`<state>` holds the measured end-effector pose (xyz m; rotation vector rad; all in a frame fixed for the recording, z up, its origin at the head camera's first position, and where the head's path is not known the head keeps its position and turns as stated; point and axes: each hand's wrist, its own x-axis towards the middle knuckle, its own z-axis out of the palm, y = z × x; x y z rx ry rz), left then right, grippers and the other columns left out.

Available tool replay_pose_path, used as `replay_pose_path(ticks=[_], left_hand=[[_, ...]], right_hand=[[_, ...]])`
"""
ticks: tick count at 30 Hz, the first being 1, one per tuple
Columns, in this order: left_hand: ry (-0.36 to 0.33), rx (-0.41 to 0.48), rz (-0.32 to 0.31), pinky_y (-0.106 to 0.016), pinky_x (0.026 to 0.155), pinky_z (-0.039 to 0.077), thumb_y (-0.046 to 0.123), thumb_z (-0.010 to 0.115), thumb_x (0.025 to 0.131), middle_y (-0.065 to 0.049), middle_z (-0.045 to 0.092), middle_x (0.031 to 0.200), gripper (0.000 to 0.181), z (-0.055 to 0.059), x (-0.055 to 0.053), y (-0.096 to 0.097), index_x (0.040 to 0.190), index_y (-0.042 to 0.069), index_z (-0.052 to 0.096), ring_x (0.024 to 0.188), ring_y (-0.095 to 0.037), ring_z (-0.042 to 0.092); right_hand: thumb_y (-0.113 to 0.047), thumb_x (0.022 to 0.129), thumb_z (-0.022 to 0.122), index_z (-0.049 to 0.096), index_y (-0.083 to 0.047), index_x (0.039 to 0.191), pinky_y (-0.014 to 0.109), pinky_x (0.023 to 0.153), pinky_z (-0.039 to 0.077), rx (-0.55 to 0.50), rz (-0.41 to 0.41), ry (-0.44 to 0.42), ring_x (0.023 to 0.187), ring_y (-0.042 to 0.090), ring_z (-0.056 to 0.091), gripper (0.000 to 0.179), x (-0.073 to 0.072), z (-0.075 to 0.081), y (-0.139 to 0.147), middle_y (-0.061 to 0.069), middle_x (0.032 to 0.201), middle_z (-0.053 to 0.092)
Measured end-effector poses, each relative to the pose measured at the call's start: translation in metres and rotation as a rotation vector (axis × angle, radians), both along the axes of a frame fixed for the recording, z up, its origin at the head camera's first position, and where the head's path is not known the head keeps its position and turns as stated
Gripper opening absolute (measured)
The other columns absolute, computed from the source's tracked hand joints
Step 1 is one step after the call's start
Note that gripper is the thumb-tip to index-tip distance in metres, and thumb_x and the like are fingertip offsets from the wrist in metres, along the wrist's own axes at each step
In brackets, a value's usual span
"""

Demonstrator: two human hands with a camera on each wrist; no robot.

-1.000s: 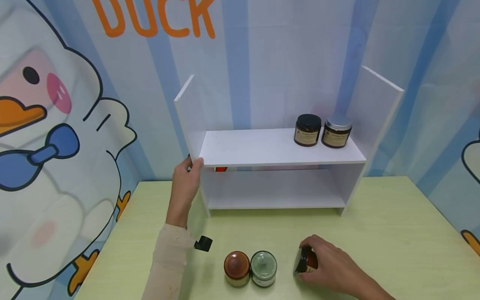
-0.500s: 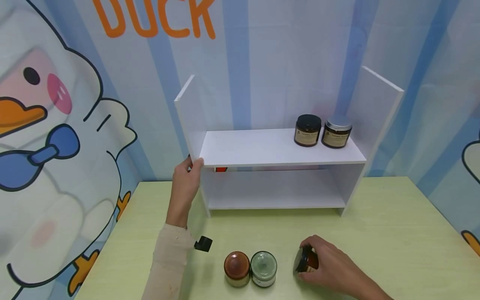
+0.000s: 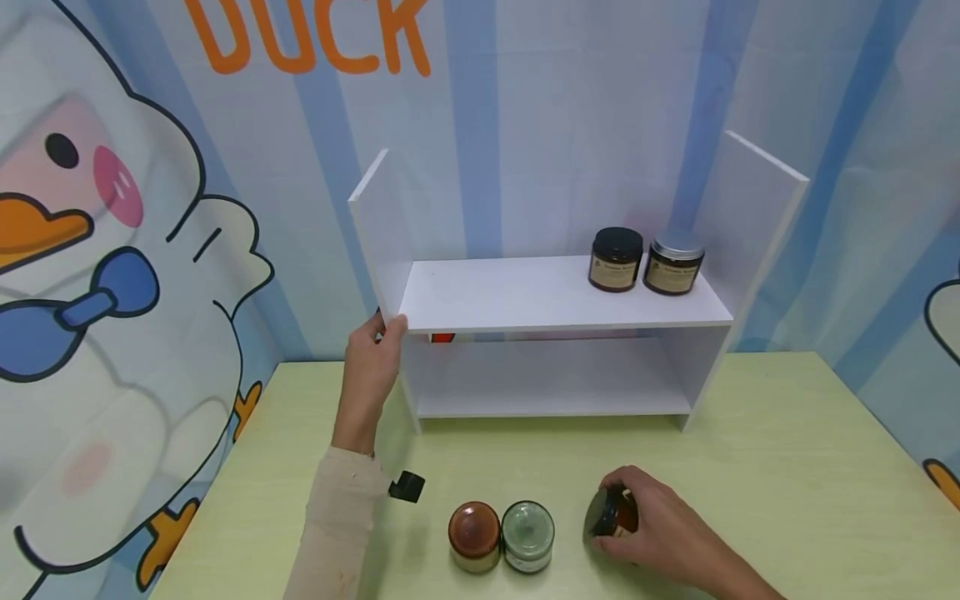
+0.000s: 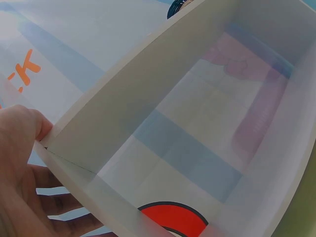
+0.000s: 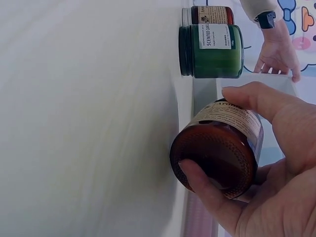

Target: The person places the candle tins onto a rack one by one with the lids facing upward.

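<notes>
My left hand [image 3: 372, 358] grips the left side panel of a white two-tier shelf [image 3: 555, 375], thumb at the front by the upper board and fingers behind the panel, as the left wrist view shows. Low over the table at front right, my right hand [image 3: 663, 529] holds a brown glass candle jar [image 5: 217, 148] tilted on its side. Its dark lid [image 3: 601, 512] faces left. In the right wrist view, its round base and paper label show between thumb and fingers. Left of it, a green scented candle jar [image 3: 528, 533] and a brown jar [image 3: 474, 533] stand upside down, side by side.
Two dark jars, one black-lidded [image 3: 616, 260] and one silver-lidded [image 3: 674, 262], stand at the right end of the upper board. The shelf's tall side panels rise at both ends. A cartoon-printed backdrop [image 3: 525, 125] hangs behind the pale green table [image 3: 810, 483].
The brown jar in my right hand has turned slightly, so a little more of its lid shows. My left hand and the shelf keep their places.
</notes>
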<state>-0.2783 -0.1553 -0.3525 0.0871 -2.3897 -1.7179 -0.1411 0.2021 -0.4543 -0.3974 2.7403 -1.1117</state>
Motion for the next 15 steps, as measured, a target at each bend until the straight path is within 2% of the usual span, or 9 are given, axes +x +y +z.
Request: replay_pose_path(ticks=[15], left_hand=[[0.011, 0.003, -0.005, -0.052, 0.101, 0.045, 0.048, 0.048, 0.102, -0.009, 0.051, 0.149, 0.061, 0.0001, 0.0003, 0.0007, 0.153, 0.016, 0.047, 0.123, -0.028, 0.053]], right_hand=[[-0.026, 0.078, 0.087, 0.055, -0.007, 0.122, 0.027, 0.066, 0.051, -0.153, -0.03, -0.066, 0.081, 0.014, 0.059, 0.058, -0.0009, -0.0036, 0.0041, 0.007, 0.105, 0.062]])
